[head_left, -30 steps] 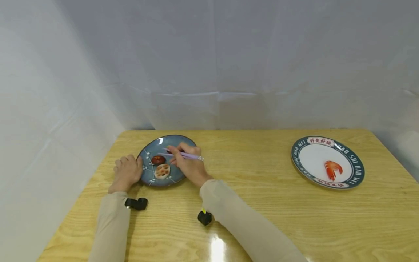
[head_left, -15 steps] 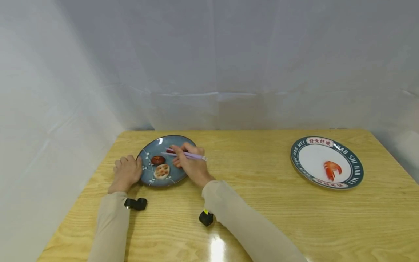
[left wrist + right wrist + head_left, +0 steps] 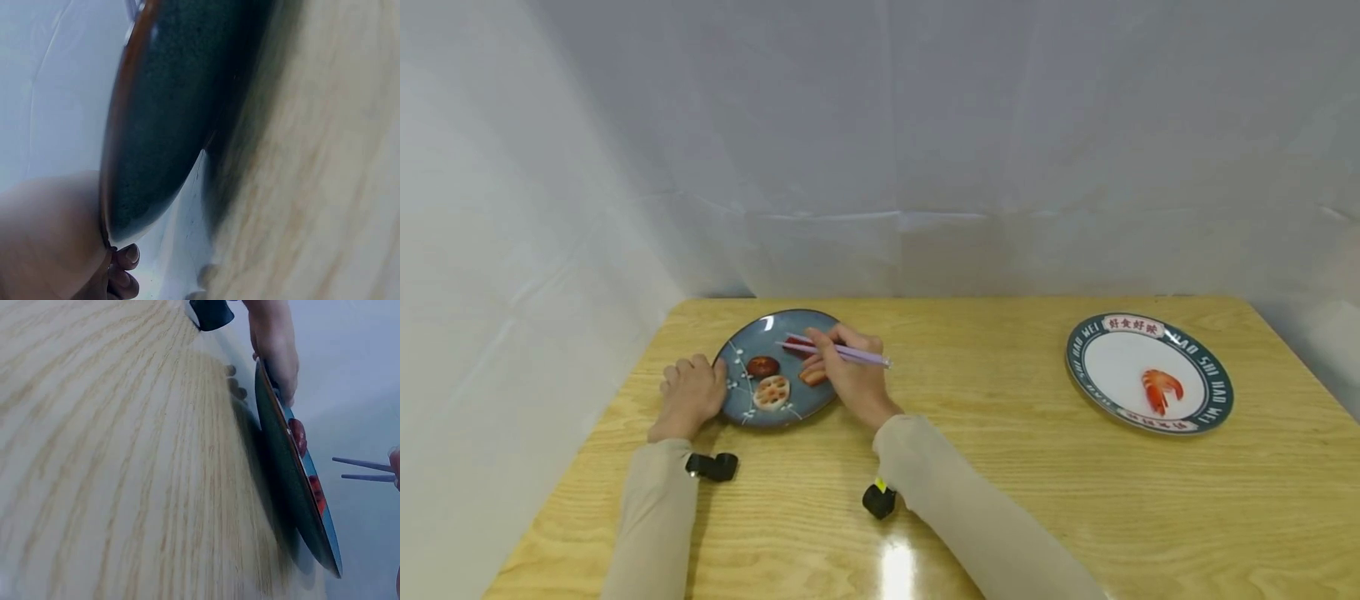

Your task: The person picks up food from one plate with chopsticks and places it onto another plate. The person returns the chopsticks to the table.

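My left hand (image 3: 691, 393) grips the left rim of a blue-grey plate (image 3: 745, 340) with a white branch pattern. On it lie a lotus root slice (image 3: 771, 392), a glossy brown oval piece (image 3: 763, 367), a dark red piece (image 3: 793, 349) and an orange-tan piece (image 3: 812, 374). The last two are partly covered by my right hand (image 3: 853, 373), which holds a pair of lilac chopsticks (image 3: 857, 356). In the right wrist view the chopsticks (image 3: 367, 477) are raised off the plate, tips slightly apart with nothing between them.
A white plate with a dark green lettered rim (image 3: 1078, 360) stands at the right of the wooden table (image 3: 970, 392), bearing a red shrimp (image 3: 1162, 390). Pale sheeting (image 3: 895, 150) hangs behind the table and along its sides.
My right hand has drawn a little to the right with the chopsticks, uncovering the dark red and orange-tan pieces. The left hand and both plates stay in place.
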Motion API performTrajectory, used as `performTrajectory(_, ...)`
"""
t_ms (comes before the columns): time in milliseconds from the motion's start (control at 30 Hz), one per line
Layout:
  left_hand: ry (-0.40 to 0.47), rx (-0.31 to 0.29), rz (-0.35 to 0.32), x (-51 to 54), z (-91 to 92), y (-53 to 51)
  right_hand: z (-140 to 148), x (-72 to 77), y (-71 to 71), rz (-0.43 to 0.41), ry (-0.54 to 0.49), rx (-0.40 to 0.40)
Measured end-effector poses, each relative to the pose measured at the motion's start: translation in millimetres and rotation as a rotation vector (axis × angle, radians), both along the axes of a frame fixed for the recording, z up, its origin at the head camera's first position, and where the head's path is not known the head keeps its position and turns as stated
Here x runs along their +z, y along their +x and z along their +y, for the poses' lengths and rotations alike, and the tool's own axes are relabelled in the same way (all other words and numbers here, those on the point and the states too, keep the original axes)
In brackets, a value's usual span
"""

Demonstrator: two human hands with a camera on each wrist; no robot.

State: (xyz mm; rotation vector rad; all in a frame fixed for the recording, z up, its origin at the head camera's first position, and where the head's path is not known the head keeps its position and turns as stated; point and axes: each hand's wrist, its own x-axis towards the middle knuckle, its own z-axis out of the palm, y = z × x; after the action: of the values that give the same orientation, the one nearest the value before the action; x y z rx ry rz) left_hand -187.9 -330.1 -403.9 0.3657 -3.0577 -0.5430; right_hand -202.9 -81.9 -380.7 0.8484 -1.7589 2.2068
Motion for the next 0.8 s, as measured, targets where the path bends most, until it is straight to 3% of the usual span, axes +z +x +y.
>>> performTrajectory(133, 0.004, -0.001, -0.002, 1.8, -0.3, -0.8, 8.3, 11.7, 7.2, -0.027, 0.004, -0.063)
performTrajectory(233, 0.004, 0.001, -0.003, 1.9, -0.8, -0.8, 12.7, 11.6, 8.9, -0.055, -0.010, -0.108)
performTrajectory(500, 0.002, -0.001, -0.007, 0.5, -1.2, 0.7, 24.6, -6.6, 24.0, -0.199, -0.126, -0.204)
performTrajectory(667, -0.001, -0.010, -0.010, -0.5, -0.7, -0.6, 29.8, -19.4, 27.5, -0.199, -0.192, -0.236)
performTrajectory(800, 0.003, -0.013, -0.014, -0.4, -1.4, -1.7, 32.5, -19.6, 27.5, -0.178, -0.227, -0.241)
